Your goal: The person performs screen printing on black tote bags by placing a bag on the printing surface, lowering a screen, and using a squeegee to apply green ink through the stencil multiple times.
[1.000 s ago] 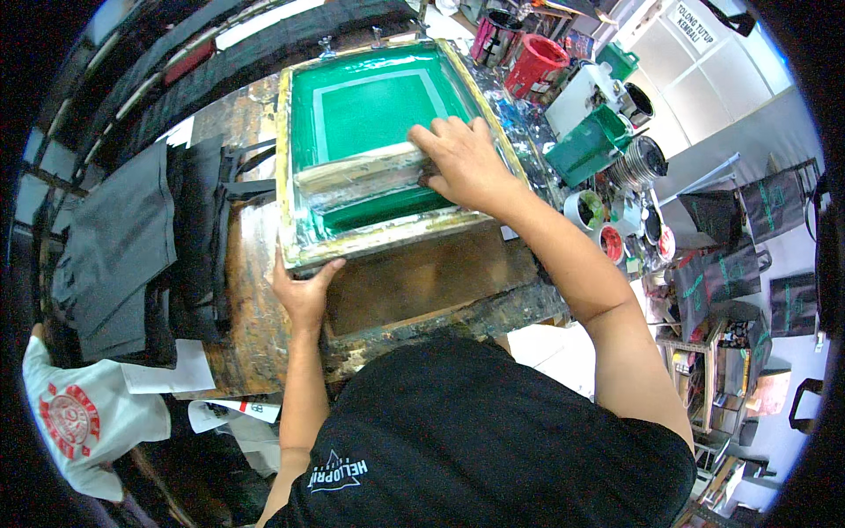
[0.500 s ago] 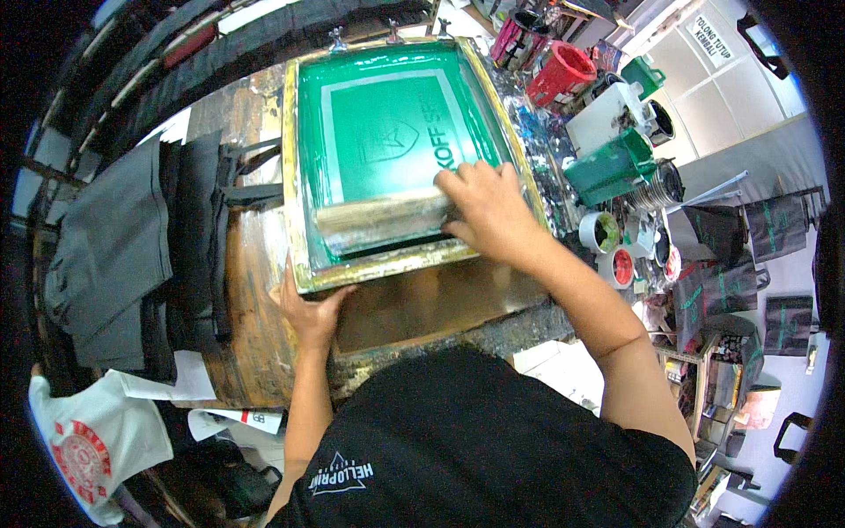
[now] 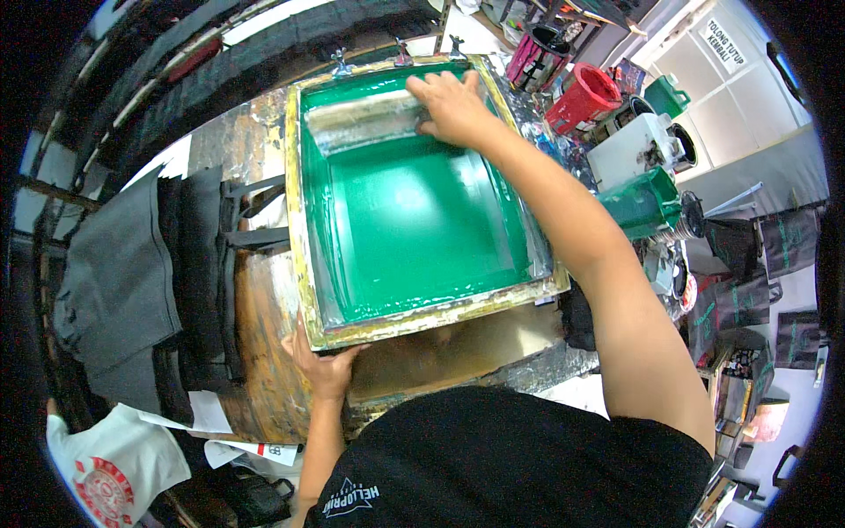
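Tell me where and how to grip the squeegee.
Likely best: pinch the squeegee by its top edge, from above. It is a long bar crosswise inside the frame, lower edge toward the green ink; the right hand holds its right end, leaving the left exposed.

The right hand (image 3: 451, 110) is over the far end of the frame (image 3: 378, 332), its fingers (image 3: 424, 85) bent in a grip and its thumb tucked beneath them. The right forearm (image 3: 550, 194) crosses above the frame's right side, and the elbow is slightly bent. The left hand (image 3: 324, 370) is at the frame's near left corner, thumb spread along the near edge, with the left forearm (image 3: 324, 440) almost straight below that corner.
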`<state>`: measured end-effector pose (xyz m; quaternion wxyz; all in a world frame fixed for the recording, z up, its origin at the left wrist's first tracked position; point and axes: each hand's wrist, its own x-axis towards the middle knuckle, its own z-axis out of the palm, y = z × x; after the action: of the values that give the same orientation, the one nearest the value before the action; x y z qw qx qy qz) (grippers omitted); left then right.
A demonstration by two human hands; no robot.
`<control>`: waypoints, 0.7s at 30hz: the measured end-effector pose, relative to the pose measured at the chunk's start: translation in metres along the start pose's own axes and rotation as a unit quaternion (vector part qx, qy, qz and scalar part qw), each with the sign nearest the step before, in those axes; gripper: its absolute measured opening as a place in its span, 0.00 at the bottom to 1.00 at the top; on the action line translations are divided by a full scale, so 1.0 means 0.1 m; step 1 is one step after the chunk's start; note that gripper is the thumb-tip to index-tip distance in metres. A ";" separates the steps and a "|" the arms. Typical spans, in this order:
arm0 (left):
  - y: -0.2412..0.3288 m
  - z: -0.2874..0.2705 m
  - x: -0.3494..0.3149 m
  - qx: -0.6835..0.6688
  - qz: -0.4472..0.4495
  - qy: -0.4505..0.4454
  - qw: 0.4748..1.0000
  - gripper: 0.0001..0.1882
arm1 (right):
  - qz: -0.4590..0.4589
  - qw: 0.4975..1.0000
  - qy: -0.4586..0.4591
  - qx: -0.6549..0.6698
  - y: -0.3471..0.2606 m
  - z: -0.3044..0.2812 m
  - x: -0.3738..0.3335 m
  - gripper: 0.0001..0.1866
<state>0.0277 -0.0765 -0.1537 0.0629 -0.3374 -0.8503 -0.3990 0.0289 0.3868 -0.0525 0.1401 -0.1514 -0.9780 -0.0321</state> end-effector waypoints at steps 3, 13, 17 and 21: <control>0.01 -0.01 -0.01 -0.002 -0.008 -0.001 1.000 0.67 | 0.017 0.998 -0.051 -0.015 0.23 0.15 0.52 0.40; -0.04 0.05 0.00 -0.019 0.024 0.036 0.999 0.65 | 0.025 0.997 -0.077 -0.017 0.37 0.10 0.90 0.41; 0.01 0.07 0.01 -0.019 0.023 0.044 0.999 0.64 | 0.000 0.999 -0.037 0.022 0.11 -0.33 0.10 0.38; 0.00 0.11 -0.03 -0.071 -0.018 0.054 0.996 0.63 | -0.011 0.997 -0.058 0.043 -0.45 -0.90 -1.01 0.35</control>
<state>0.0316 -0.0704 -0.1621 0.0780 -0.3037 -0.8211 -0.4770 0.1316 0.3050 0.0044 0.0897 -0.1357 -0.9865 0.0176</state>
